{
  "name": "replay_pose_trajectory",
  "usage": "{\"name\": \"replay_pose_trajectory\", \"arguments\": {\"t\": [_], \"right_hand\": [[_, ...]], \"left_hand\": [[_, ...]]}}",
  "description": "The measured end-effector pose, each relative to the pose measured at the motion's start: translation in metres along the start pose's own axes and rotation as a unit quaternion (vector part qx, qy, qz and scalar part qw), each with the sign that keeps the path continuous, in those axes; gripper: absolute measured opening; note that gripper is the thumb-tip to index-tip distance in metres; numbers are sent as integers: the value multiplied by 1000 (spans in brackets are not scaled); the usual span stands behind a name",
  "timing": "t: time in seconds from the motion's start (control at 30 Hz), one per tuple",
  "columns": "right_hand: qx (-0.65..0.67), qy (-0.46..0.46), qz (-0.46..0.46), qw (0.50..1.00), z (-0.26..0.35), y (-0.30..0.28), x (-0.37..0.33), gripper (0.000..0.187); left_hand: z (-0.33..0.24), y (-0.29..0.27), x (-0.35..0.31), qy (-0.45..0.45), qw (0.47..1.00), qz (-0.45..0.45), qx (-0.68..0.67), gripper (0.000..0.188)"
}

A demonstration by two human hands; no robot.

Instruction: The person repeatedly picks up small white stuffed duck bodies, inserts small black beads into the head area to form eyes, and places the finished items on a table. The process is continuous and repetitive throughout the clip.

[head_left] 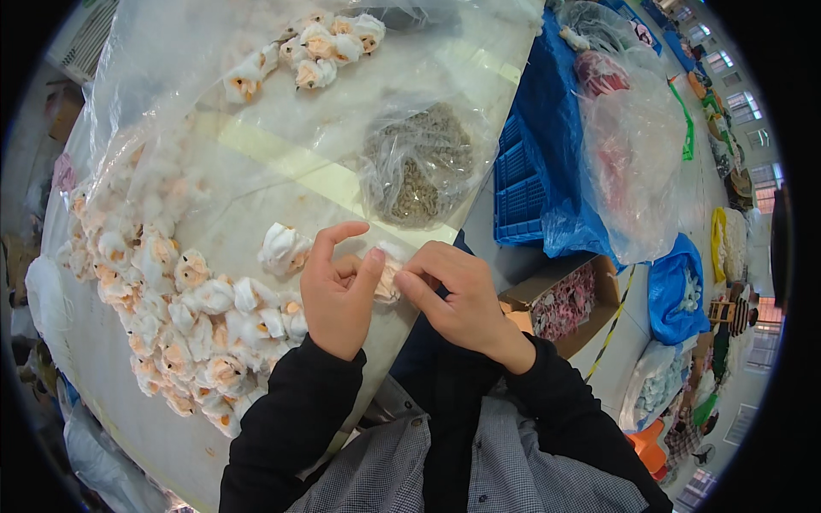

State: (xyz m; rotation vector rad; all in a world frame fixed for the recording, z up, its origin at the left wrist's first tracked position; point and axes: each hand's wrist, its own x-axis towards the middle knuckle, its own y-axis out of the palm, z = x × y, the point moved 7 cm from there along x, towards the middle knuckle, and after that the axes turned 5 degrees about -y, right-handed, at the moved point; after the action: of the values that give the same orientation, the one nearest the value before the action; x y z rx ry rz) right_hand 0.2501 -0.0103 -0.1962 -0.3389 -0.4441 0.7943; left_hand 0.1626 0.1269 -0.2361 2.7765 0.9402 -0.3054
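Observation:
Close to the table's right edge, a small fluffy white-and-peach plush piece (387, 284) sits between my two hands. My left hand (336, 295) holds it from the left, thumb against it, index finger raised and the other fingers curled. From the right, my right hand (462, 295) pinches at the same piece; the fingertips hide whether anything small is between them. One more fluffy piece (284, 249) lies just left of my left hand. A large heap of similar plush pieces (184, 316), with dark dots and orange tips, spreads across the table's left.
A clear plastic bag of grey-brown small bits (419, 167) lies beyond my hands. Several plush pieces (321, 47) sit on plastic sheeting at the far side. Right of the table stand a blue crate (519, 184), a carton of pink material (564, 299) and a blue bag (676, 286).

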Motion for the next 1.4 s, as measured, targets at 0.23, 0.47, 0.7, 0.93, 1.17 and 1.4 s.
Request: {"name": "replay_pose_trajectory", "arguments": {"t": [0.23,0.47,0.7,0.93,1.17,1.4], "right_hand": [[6,-10,19,1000,0,-11,-2,12],[25,-21,36,999,3,-21,-5,10],[7,-39,33,999,0,-23,-10,10],[6,-6,34,999,-7,-20,-9,9],[-34,-84,-14,996,-3,-15,0,9],[-147,-135,-30,979,1,-25,15,7]], "left_hand": [[-34,13,-8,127,981,73,130,32],[-14,25,-9,100,968,192,125,23],[-13,26,-10,65,955,211,197,21],[-17,31,-11,103,949,191,227,14],[-19,25,-13,184,951,97,230,8],[-16,14,-11,137,966,48,214,10]]}}
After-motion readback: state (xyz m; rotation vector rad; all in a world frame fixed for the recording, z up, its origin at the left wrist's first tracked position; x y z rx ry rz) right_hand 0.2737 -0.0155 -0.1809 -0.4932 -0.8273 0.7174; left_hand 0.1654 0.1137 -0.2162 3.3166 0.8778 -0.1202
